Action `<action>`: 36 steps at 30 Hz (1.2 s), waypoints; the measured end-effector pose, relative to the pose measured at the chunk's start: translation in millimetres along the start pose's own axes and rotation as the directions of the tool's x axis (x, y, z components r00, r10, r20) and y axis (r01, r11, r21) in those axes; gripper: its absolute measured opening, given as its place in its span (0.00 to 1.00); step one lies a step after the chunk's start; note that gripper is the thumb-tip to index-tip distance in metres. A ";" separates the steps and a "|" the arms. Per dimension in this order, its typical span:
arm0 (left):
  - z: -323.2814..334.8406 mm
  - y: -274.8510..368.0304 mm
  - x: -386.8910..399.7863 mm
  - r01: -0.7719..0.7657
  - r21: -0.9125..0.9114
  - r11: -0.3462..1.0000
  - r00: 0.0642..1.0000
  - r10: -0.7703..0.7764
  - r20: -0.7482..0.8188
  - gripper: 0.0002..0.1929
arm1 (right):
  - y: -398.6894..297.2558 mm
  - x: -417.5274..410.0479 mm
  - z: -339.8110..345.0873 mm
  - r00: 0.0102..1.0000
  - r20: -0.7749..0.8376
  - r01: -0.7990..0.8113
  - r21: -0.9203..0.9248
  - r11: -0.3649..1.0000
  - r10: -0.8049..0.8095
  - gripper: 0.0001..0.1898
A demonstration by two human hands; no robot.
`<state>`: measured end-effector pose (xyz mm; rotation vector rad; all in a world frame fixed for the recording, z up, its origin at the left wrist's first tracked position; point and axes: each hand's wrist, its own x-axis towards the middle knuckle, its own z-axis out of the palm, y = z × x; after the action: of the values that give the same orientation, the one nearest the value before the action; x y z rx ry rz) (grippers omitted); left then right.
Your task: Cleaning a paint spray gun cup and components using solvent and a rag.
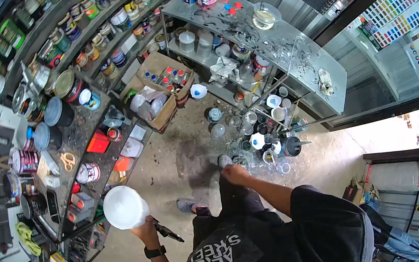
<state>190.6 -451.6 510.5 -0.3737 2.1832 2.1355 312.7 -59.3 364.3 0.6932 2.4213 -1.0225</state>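
In my left hand, beside the workbench, is a spray gun with a round white cup on it. The cup hides much of the gun, and its dark end sticks out to the right of my wrist. My right hand hangs above my knee and shoe, its fingers curled. No object shows in it, but its palm is hidden. Beyond it, plastic cups and pots crowd the floor, among them a dark pot with a tool in it.
The workbench at left holds paint cans, scissors and a red container. Cardboard boxes with bottles stand ahead. A stained metal table carries solvent cans and a clear bowl. A doorway opens at right.
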 end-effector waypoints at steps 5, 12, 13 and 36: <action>68.5 -4.2 16.7 -0.004 0.193 0.981 0.998 -0.007 0.056 0.28 | 87.2 140.8 -78.6 0.961 -0.233 -0.110 0.166 0.980 0.147 0.19; 148.9 -29.8 23.3 -0.063 0.713 0.698 0.948 -0.181 0.261 0.45 | 125.9 411.8 -175.9 0.718 -0.653 -0.026 0.322 0.946 0.241 0.14; 153.6 -39.6 25.0 -0.008 0.695 0.719 0.938 -0.235 0.254 0.47 | 124.6 435.5 -184.1 0.657 -0.694 -0.116 0.294 0.949 0.295 0.17; 199.0 49.1 63.1 -0.466 0.379 0.800 0.833 0.251 0.494 0.35 | -80.0 168.0 -221.8 0.999 -0.012 0.006 0.987 -0.159 -0.035 0.28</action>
<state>94.5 -261.8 537.9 0.5462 2.5317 1.4848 92.9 104.5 457.0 0.9883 0.9320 -2.9459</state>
